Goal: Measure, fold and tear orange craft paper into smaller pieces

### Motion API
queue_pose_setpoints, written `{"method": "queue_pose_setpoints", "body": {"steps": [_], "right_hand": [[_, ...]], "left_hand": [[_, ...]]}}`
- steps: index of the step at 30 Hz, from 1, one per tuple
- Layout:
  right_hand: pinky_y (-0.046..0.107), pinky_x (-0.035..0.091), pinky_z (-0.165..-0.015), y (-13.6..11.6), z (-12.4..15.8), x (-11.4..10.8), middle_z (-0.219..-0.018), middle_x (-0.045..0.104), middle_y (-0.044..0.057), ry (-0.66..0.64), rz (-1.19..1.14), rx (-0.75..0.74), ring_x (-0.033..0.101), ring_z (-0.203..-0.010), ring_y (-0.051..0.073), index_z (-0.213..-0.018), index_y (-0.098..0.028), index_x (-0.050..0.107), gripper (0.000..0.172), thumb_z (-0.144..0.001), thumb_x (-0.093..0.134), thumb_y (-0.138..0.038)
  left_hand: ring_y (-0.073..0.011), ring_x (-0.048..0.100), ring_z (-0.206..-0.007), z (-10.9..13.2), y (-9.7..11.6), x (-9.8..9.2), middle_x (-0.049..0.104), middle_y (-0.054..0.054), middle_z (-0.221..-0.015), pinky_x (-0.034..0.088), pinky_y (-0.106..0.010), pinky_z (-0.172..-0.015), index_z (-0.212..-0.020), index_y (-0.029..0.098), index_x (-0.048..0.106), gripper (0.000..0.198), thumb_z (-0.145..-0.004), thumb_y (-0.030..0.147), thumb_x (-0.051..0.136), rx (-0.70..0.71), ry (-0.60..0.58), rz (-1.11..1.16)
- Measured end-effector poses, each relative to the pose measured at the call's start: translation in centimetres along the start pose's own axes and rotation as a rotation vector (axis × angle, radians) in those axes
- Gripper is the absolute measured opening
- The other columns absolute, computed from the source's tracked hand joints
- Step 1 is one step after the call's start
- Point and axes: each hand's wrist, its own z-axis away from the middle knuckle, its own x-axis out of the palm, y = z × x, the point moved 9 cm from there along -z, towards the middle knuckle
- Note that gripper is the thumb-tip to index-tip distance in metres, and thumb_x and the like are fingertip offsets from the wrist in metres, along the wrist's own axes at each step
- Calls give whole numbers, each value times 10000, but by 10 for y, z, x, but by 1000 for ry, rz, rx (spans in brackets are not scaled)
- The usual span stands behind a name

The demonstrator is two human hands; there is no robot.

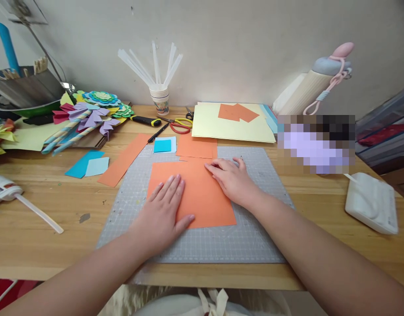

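Observation:
An orange paper sheet lies on a grey cutting mat in front of me. My left hand rests flat on the sheet's near left part, fingers stretched out. My right hand presses flat along the sheet's far right edge, fingers extended to the left. Neither hand holds anything. A second orange sheet lies just beyond, partly on the mat.
An orange strip, blue squares and blue scraps lie left of the mat. Scissors, a black cutter, a cup of sticks, yellow paper, paper flowers, a glue gun and a white device surround it.

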Motion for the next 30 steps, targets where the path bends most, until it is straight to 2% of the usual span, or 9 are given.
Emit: {"method": "queue_pose_setpoints", "body": {"steps": [6,14,17,19,21,24,26,30], "right_hand": [[614,187,-1041,2,1,1,-1250,592,76,2,-19,-9,527,-1156,252,-1271,-283,550,419,-942,333,-141],[621,155,-1042,-2,0,-3,-1252,588,80,-10,-68,3,520,-1161,254,-1241,-277,560,411,-941,321,-129],[588,141,-1056,-4,1,-8,-1233,596,77,-16,-80,-10,525,-1146,236,-1217,-260,564,378,-947,330,-137],[543,190,-1041,-4,2,-12,-1220,601,76,-15,-96,-6,522,-1139,235,-1201,-255,562,313,-957,372,-201],[510,261,-986,-2,2,-14,-1194,607,91,-15,-112,18,513,-1126,266,-1187,-240,558,288,-931,482,-349],[494,313,-914,0,3,-13,-1100,629,97,-38,-136,55,521,-1061,304,-1135,-214,564,510,-765,667,-549],[474,326,-891,-2,4,-10,-1027,638,75,-64,-160,57,537,-1005,287,-1056,-212,579,543,-689,719,-587],[432,331,-862,-10,7,-6,-919,621,29,-102,-207,35,544,-936,244,-844,-224,596,373,-693,736,-536]], "left_hand": [[-267,204,-1452,29,-33,-4,194,-141,-1568,221,-466,-1178,-1500,73,210,823,-909,644,243,-118,25,-128],[-297,273,-1427,57,-53,-6,297,-152,-1537,163,-522,-1168,-1475,64,285,791,-931,617,129,-216,117,-163],[-323,300,-1410,61,-58,-11,324,-146,-1532,172,-559,-1146,-1463,108,320,710,-942,568,176,-283,140,-102],[-318,326,-1392,57,-56,-16,336,-122,-1532,212,-549,-1130,-1461,158,323,637,-945,524,244,-305,145,-33],[-306,362,-1360,49,-51,-23,367,-95,-1514,258,-529,-1109,-1458,211,316,604,-931,507,326,-313,148,33],[-308,384,-1327,31,-39,-29,400,-84,-1486,266,-524,-1098,-1457,253,298,680,-866,536,479,-282,116,91],[-309,374,-1335,18,-28,-29,398,-92,-1487,218,-533,-1117,-1462,255,281,749,-822,536,552,-228,80,108],[-305,329,-1369,-6,-13,-27,377,-103,-1500,127,-540,-1137,-1463,261,278,800,-786,549,592,-116,25,128]]}}
